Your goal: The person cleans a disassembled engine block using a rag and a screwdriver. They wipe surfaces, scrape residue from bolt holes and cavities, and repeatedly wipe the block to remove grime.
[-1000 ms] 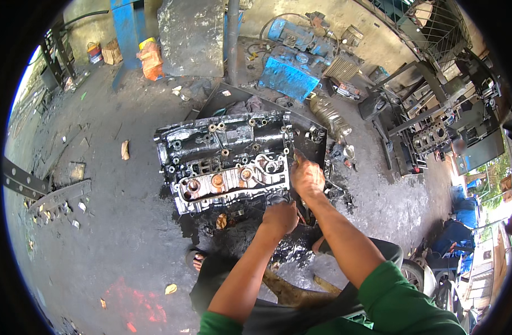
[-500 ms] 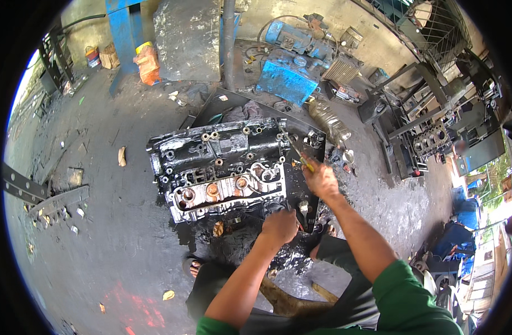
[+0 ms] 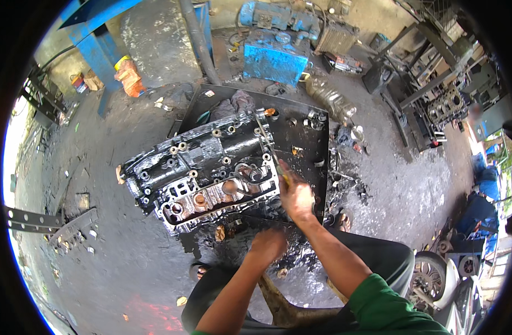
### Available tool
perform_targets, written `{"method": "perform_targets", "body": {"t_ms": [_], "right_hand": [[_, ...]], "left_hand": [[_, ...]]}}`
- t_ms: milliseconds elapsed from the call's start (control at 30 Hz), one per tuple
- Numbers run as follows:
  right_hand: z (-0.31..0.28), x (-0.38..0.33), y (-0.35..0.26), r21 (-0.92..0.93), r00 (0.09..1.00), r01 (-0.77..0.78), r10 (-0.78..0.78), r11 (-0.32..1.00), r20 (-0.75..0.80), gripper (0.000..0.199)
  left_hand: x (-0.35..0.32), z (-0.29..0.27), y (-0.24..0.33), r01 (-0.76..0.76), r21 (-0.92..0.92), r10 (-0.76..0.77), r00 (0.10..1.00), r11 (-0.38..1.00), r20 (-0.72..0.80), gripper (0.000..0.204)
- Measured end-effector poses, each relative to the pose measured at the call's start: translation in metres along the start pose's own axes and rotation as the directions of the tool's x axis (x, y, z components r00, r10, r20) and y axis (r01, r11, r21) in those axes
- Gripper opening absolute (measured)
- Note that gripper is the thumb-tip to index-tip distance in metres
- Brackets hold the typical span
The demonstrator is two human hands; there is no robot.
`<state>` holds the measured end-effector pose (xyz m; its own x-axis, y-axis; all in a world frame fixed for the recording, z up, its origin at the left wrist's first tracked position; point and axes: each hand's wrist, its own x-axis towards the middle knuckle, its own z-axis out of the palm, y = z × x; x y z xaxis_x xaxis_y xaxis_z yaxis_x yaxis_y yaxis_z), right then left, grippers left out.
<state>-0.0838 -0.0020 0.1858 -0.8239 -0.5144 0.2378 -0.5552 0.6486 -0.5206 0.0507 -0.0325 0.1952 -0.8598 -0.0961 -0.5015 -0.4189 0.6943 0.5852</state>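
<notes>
An oily engine casting [image 3: 203, 151], black with bare silver edges, bolt holes and rust-brown round openings, lies slanted across a dark metal tray [image 3: 317, 190]. My right hand [image 3: 296, 198] is closed round the yellow handle of a long thin metal tool [image 3: 271, 146], perhaps a screwdriver. Its shaft runs along the casting's right end, the tip near the far right corner; I cannot tell if it touches. My left hand [image 3: 268, 245] hangs just off the tray's near edge, smeared by motion. Whether it holds anything is hidden.
A grey rag [image 3: 242, 101] and small metal parts [image 3: 315, 120] lie in the tray. Beyond it stand a blue tank [image 3: 275, 62] with a motor and a large clear bottle [image 3: 331, 100]. Another engine block [image 3: 446, 106] sits at right; a wheel [image 3: 429, 277] is at lower right.
The whole view has tilted, so the casting looks turned. My right hand, still round the tool, has come nearer the casting's right end. My left hand has drawn back from the tray toward me.
</notes>
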Motion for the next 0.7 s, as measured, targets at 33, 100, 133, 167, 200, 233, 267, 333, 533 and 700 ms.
{"method": "perform_targets", "body": {"t_ms": [33, 100, 133, 167, 200, 233, 267, 333, 533, 700], "right_hand": [[-0.001, 0.000, -0.002, 0.003, 0.998, 0.028, -0.028, 1.000, 0.059, 0.045], [0.000, 0.000, -0.006, 0.014, 0.945, -0.057, 0.050, 0.998, 0.324, 0.046], [0.003, 0.000, -0.008, 0.223, 0.985, 0.067, -0.100, 0.972, 0.138, 0.045], [0.001, 0.000, -0.006, 0.174, 0.992, 0.029, -0.050, 0.984, 0.113, 0.045], [0.002, 0.000, -0.007, 0.154, 0.986, -0.012, -0.014, 0.988, 0.165, 0.045], [-0.001, 0.000, -0.005, 0.044, 0.990, -0.027, 0.021, 0.999, 0.136, 0.046], [-0.003, 0.001, -0.005, -0.073, 0.994, -0.059, 0.065, 0.996, 0.082, 0.046], [-0.010, 0.003, -0.007, 0.023, 0.991, -0.093, 0.091, 0.995, 0.102, 0.048], [-0.025, 0.004, -0.019, -0.056, 0.974, -0.059, 0.070, 0.997, 0.217, 0.050], [-0.015, -0.001, -0.016, -0.069, 0.996, 0.012, -0.006, 0.998, 0.090, 0.048]], "left_hand": [[0.004, 0.001, -0.003, 0.038, 0.031, -0.039, 0.998, 0.999, 0.054, 0.046], [0.009, 0.003, -0.009, 0.076, 0.062, -0.083, 0.991, 0.995, 0.107, 0.047], [0.011, 0.002, -0.012, 0.076, 0.058, -0.082, 0.991, 0.995, 0.103, 0.047], [0.012, 0.002, -0.013, 0.073, 0.065, -0.079, 0.993, 0.995, 0.089, 0.047], [0.013, 0.001, -0.014, 0.072, 0.059, -0.077, 0.994, 0.996, 0.078, 0.047], [0.014, 0.000, -0.014, 0.070, 0.067, -0.074, 0.996, 0.995, 0.056, 0.047], [0.014, -0.001, -0.013, 0.075, 0.095, -0.082, 0.994, 0.993, 0.067, 0.046], [0.016, -0.004, -0.009, 0.031, 0.070, -0.034, 0.998, 0.997, 0.046, 0.047], [0.014, -0.011, 0.003, 0.069, 0.079, -0.078, 0.990, 0.994, 0.117, 0.049], [0.005, -0.014, -0.002, 0.072, 0.076, -0.083, 0.985, 0.994, 0.152, 0.048]]}}
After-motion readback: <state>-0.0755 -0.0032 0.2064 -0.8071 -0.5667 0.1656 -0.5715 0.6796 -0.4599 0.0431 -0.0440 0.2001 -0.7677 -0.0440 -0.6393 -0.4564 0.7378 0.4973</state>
